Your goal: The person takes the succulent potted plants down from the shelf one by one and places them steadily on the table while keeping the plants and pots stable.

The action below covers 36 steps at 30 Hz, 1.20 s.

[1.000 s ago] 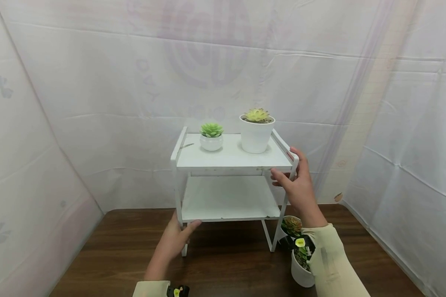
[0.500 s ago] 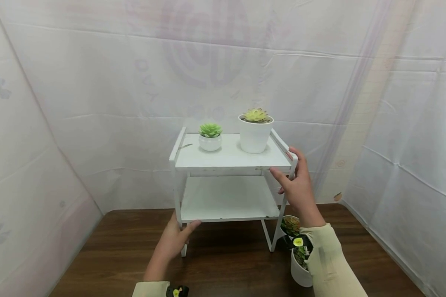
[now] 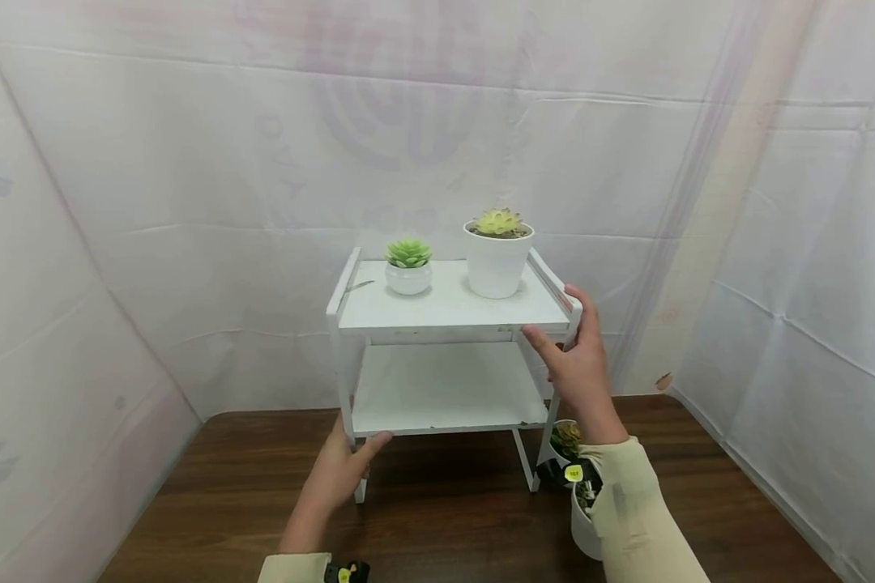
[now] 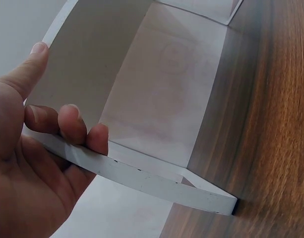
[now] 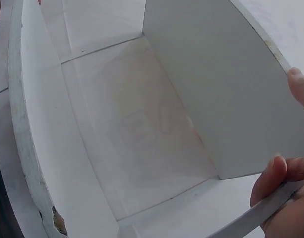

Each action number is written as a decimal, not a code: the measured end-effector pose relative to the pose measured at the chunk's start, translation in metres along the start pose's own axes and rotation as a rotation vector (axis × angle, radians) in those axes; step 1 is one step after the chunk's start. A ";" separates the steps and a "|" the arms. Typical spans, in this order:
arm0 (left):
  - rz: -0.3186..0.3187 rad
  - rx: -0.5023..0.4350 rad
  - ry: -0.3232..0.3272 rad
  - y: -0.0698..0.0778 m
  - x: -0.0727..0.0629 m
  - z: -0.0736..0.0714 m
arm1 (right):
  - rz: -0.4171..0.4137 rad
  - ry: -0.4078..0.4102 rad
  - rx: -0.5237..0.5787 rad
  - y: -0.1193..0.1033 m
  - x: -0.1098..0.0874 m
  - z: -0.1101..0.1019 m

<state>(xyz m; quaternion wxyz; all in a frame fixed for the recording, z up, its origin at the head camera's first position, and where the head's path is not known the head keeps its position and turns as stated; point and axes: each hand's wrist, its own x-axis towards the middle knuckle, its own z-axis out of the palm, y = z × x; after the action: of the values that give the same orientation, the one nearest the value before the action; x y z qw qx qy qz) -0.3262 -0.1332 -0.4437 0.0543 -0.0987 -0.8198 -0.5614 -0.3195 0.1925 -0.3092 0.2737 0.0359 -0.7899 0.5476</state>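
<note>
A white two-tier shelf rack [image 3: 445,385] stands on the brown wooden table, in the middle of the head view. My left hand [image 3: 338,468] grips its left front leg just under the lower shelf. In the left wrist view the fingers [image 4: 72,124] curl round the white bar, and the thumb lies along the shelf edge. Higher up, my right hand [image 3: 582,364] holds the right front post, thumb at the front edge of the top shelf. On that top shelf sit a small white pot with a green succulent [image 3: 408,267] and a larger white pot with a yellow-green succulent [image 3: 497,255].
Two more potted succulents stand on the table [image 3: 255,486] by the rack's right side. The front pot [image 3: 586,526] is partly covered by my right sleeve, and the rear one [image 3: 565,437] is beside the rack's leg. White cloth walls [image 3: 219,186] enclose the table's back and sides.
In the head view the rack's top and both pots on it have drifted slightly left. My right hand has moved with them, its lower fingers now mostly hidden behind the post. My left hand keeps its grip.
</note>
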 end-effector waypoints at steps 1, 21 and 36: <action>0.004 0.002 0.002 0.000 0.000 0.000 | -0.001 0.011 -0.011 0.000 0.000 0.001; 0.037 0.034 0.017 0.001 0.001 0.000 | -0.028 0.119 -0.070 0.000 -0.001 0.009; 0.024 0.033 0.018 0.002 -0.001 0.000 | -0.024 0.110 -0.067 -0.002 -0.002 0.009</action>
<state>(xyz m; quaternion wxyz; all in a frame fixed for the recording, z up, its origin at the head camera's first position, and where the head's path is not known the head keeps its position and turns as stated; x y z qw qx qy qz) -0.3250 -0.1330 -0.4420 0.0698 -0.1026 -0.8272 -0.5480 -0.3212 0.1831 -0.3105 0.3242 0.0061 -0.7912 0.5186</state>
